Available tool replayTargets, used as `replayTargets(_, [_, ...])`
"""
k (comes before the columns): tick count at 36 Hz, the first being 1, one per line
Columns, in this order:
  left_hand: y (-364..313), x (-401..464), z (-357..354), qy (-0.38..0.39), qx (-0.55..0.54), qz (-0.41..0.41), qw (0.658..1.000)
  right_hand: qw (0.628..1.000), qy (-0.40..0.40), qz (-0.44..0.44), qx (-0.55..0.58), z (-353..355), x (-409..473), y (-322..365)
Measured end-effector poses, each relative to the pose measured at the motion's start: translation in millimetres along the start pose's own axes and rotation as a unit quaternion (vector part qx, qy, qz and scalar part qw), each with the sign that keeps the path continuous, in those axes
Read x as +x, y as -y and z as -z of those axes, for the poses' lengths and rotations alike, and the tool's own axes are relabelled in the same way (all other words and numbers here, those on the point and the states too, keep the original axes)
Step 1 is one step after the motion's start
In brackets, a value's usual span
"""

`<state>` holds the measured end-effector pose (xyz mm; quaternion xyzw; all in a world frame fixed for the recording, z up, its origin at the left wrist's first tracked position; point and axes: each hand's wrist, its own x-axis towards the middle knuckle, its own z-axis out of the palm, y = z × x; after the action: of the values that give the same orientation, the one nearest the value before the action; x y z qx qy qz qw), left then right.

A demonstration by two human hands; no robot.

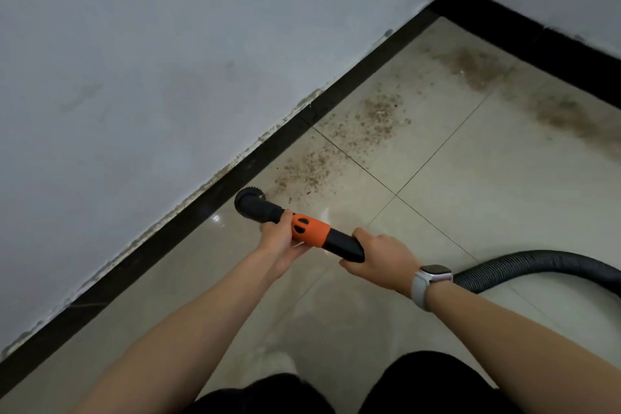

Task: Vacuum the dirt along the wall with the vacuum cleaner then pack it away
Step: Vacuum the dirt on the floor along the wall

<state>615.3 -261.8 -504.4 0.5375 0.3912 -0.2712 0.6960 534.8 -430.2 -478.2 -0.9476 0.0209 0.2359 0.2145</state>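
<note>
Our knees (268,393) sit lowest in view, and above them our left hand (277,239) wraps the nozzle (302,228) by its orange collar while our right hand (379,259) grips the black handle end, brush head (248,200) down beside the skirting (201,208). We judge the best sweep runs slowly along the skirting into the dirt (336,151), keeping the brush flat on the floor (470,195). Only the hose (537,265) shows; the vacuum body is cut off right.

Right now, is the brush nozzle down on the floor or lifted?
Down, apparently: the brush nozzle meets the tiled floor beside the black skirting, short of the dirt. Contact itself not clearly visible.
</note>
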Motion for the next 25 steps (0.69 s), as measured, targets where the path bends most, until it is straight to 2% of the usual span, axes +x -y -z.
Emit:
replayTargets(8, [11, 25, -1, 0.020, -0.009, -0.007, 1.000, 0.998, -0.007, 0.007, -0.061, -6, 18, -14])
replayTargets(12, [18, 33, 1, -0.011, -0.026, 0.026, 0.999, 0.997, 0.033, -0.002, -0.073, -7, 28, -15])
replayTargets(17, [16, 48, 4, -0.066, -0.007, 0.023, 0.998, 0.996, 0.080, 0.005, -0.045, -8, 43, -5])
replayTargets(20, [14, 57, 3, -0.097, 0.007, 0.004, 0.995, 0.996, 0.084, 0.009, -0.041, -12, 51, -1])
replayTargets(25, [26, 69, -5, -0.103, 0.069, -0.060, 0.991, 0.997, 0.079, 0.007, -0.010, -23, 54, -11])
